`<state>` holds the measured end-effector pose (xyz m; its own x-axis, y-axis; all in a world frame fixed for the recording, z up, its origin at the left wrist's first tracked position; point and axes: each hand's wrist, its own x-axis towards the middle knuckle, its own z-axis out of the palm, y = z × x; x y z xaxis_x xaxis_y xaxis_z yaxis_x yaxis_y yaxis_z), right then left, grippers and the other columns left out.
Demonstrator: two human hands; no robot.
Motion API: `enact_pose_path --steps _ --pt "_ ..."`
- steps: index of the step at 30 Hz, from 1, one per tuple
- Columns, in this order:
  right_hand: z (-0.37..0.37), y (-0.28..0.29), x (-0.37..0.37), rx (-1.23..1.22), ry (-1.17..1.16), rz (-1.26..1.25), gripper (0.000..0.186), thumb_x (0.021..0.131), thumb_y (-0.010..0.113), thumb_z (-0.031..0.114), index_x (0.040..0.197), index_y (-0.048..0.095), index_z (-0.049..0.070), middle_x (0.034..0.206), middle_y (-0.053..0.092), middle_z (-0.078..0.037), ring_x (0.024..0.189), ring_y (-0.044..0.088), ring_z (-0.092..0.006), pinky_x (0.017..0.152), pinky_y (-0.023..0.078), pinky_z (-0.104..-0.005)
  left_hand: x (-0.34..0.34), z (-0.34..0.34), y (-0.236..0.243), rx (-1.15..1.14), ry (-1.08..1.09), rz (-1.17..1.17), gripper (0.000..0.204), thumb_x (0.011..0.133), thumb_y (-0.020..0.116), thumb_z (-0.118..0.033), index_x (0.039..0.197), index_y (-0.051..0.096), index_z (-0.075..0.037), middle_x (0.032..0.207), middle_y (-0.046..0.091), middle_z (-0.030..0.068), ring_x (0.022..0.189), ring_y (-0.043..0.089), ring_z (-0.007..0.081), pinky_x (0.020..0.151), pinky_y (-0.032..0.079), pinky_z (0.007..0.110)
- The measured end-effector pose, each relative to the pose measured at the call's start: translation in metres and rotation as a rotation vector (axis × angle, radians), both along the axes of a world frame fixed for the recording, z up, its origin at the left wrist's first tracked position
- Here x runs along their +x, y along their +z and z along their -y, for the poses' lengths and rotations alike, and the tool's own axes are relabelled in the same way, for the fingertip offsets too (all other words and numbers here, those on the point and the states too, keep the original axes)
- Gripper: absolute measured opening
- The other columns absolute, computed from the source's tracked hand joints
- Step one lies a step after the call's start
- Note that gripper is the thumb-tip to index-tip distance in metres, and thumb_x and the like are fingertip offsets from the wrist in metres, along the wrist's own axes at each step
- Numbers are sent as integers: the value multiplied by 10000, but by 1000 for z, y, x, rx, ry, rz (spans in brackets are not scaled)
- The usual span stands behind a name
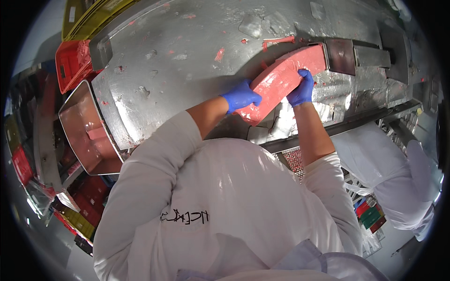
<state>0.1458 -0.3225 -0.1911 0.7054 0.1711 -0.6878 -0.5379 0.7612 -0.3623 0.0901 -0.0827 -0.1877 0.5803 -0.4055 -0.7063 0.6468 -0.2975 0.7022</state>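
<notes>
Over the metal table (pixel 168 70), hands (pixel 240 97) (pixel 302 90) flank a pink slab (pixel 277 85), probably meat

Pink slab (pixel 281 79), blue-gloved hands (pixel 241 96)

A: How bright is your scene?
B: Bright over the metal table (pixel 173 89); you get white glare along its left near edge and in patches on the near side of the pink block (pixel 283 77).
A: Where does your light come from?
B: Seemingly your right, since the block's dark shadow falls to its far left. Your white clothing (pixel 262 187) carries shiny streaks.
A: And sharpness?
B: Your left hand (pixel 240 96) and right hand (pixel 302 89) look fairly clear. Toward the rim, straight edges bow, the near-left red crates (pixel 89 199) go dim and soft, and black swallows the corners.
</notes>
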Motion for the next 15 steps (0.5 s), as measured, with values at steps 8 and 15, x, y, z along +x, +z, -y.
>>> enact_pose_path --steps 8,15 --pt "-133 22 -106 -107 152 -76 366 880 624 296 1190 569 110 997 607 -54 998 602 -198 916 479 -357 -51 -177 67 55 -173 -150 667 658 652 -66 1312 536 1 1049 660 118 941 639 201 833 524 343" --pt "-124 67 -85 -968 1069 1114 370 825 773 245 1092 654 19 956 682 -69 857 655 -206 800 521 -373 -143 -325 39 589 -280 430 968 686 826 -335 1490 356 -70 1359 517 261 1262 515 401 1034 449 463"
